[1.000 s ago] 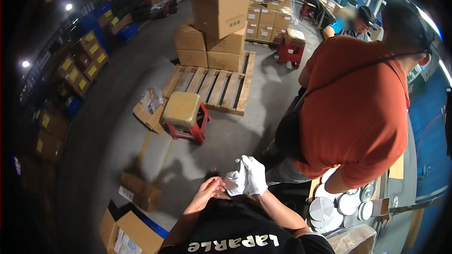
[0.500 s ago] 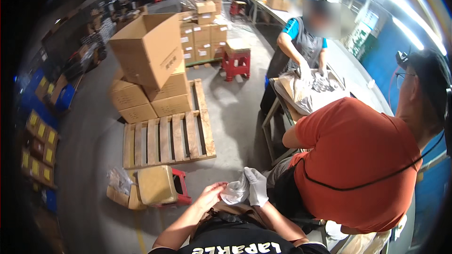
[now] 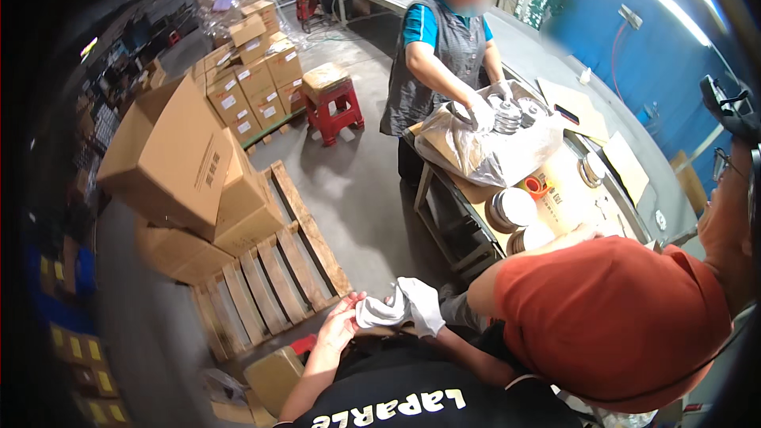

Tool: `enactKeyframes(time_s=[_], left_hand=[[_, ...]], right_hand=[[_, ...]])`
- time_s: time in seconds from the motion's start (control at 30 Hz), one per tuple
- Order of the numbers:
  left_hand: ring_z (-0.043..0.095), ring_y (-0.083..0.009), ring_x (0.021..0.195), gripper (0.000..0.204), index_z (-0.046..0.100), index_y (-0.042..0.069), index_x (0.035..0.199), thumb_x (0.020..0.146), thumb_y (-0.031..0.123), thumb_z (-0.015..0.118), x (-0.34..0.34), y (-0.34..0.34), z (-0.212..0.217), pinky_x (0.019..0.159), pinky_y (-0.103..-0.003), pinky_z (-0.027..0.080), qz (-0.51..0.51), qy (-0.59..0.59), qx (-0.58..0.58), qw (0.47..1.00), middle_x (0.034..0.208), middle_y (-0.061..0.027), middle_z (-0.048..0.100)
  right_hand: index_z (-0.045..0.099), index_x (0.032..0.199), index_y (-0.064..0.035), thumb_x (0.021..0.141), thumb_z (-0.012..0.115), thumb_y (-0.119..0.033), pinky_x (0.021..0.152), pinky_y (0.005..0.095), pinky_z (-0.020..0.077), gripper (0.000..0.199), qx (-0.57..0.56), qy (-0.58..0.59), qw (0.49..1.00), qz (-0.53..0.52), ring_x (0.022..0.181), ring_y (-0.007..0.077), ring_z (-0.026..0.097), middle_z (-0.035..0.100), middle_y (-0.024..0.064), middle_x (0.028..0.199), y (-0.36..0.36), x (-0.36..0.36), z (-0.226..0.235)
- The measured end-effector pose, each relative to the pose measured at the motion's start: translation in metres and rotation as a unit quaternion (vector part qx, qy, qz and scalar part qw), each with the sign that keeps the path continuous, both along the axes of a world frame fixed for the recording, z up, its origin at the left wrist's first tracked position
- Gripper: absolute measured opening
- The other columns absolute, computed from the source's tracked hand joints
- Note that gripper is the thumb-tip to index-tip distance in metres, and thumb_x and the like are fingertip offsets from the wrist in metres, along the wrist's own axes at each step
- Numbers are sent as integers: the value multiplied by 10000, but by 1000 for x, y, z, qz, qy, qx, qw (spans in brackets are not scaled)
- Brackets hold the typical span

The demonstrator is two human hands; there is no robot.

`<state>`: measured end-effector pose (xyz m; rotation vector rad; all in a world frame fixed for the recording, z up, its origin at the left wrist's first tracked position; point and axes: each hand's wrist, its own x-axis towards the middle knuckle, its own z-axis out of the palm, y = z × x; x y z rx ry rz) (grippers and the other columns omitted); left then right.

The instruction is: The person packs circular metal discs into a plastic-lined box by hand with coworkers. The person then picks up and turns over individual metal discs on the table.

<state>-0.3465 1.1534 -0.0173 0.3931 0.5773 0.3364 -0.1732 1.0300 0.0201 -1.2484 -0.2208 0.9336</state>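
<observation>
Left hand (image 3: 339, 325), bare, pinches the cuff of a white glove (image 3: 379, 313) held low before the body. Right hand (image 3: 422, 305), already gloved, grips its other end. Risk: the thin fabric slips or snags under uneven pull. A person in an orange shirt (image 3: 610, 317) crowds the right; the wooden pallet (image 3: 269, 285) borders the left. Open floor (image 3: 357, 182) lies beyond.
</observation>
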Motion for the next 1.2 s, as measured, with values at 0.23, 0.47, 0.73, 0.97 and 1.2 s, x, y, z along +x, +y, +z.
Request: enactKeyframes(time_s=[0.23,0.47,0.73,0.97,1.2], left_hand=[[632,-187,933,170,525,100,1062,911,29,561,87,70,3,776,-330,539,-64,93,59,992,1021,-61,624],[634,-139,884,132,521,83,1054,940,130,571,212,96,-9,750,-298,541,-308,100,118,939,973,-32,623],[646,-196,998,473,555,75,1229,993,456,402,331,151,8,791,-375,546,-534,49,138,832,1142,-69,640],[596,-222,1114,639,371,94,1416,999,545,193,398,268,29,850,-404,524,-588,32,154,793,1303,-82,552],[502,-214,1239,664,218,117,1486,994,558,147,446,343,51,930,-411,485,-487,-71,160,855,1432,-73,424]], right_hand=[[669,935,23,919,593,-162,624,244,469,201,-47,-84,993,-65,685,81,574,653,46,768,46,58,9],[661,969,30,922,592,-127,642,233,488,177,-11,0,968,-249,705,95,616,681,70,828,42,100,-7],[645,971,52,943,581,-178,590,234,467,240,-9,-3,881,-473,621,113,585,634,70,719,92,171,7],[629,1064,48,937,580,-195,714,252,489,279,-15,5,886,-463,761,138,615,670,90,847,185,257,14],[591,1142,-9,749,747,-147,905,399,464,445,-253,-542,711,-371,1020,347,593,614,175,1100,268,298,65]])
